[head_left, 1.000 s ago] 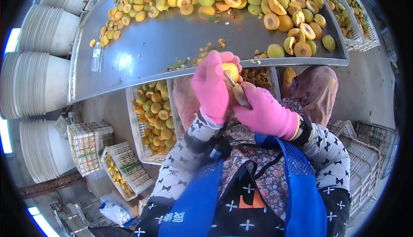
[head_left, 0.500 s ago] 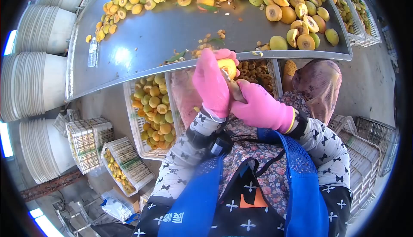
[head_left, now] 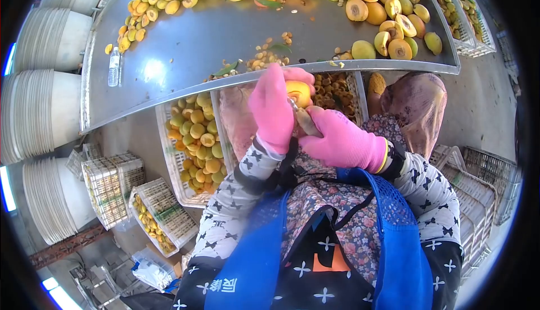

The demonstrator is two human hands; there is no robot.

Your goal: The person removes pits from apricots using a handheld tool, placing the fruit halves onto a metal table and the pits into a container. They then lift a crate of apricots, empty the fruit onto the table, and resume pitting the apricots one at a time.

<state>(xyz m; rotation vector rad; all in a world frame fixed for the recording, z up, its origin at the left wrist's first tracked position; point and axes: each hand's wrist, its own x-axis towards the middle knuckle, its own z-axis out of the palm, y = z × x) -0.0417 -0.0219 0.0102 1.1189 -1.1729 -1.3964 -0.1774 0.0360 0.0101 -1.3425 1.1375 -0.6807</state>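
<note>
My left hand (head_left: 274,107), in a pink glove, is closed round a yellow-orange fruit half (head_left: 298,93) just in front of the table edge. My right hand (head_left: 344,141), gloved in pink too, grips the handle of a small tool (head_left: 307,121), whose metal end touches the fruit. Many halved fruits (head_left: 363,12) lie on the metal table (head_left: 197,46) beyond my hands. Pits and a green leaf (head_left: 226,69) are near the table's edge.
Under the table edge stand a white crate (head_left: 171,166) of fruit and another with brown pieces (head_left: 336,93). More crates (head_left: 115,189) and stacked white tubs (head_left: 45,107) are at the left. A bottle (head_left: 114,67) stands on the table. Crates (head_left: 469,197) are stacked at the right.
The view has shifted slightly. The fruit has turned a little in my left hand, and more of the tool's handle and metal end shows beside it.
</note>
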